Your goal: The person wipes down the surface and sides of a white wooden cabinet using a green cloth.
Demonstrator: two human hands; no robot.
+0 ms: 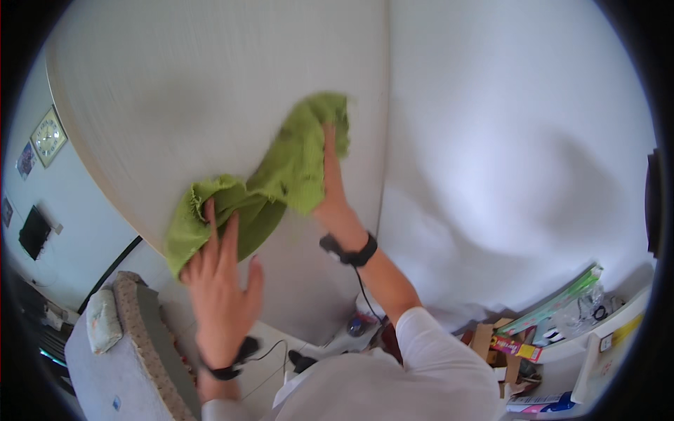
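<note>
Cloth (293,158), green, rumpled, fray-edged, sits left of centre against a smooth pale panel (232,91); left hand (223,291) touches it, fingers spread; right hand (335,202) too, grip unclear.

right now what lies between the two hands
In the head view, the green cloth spans from the left hand to the right hand, narrowing midway.
</note>
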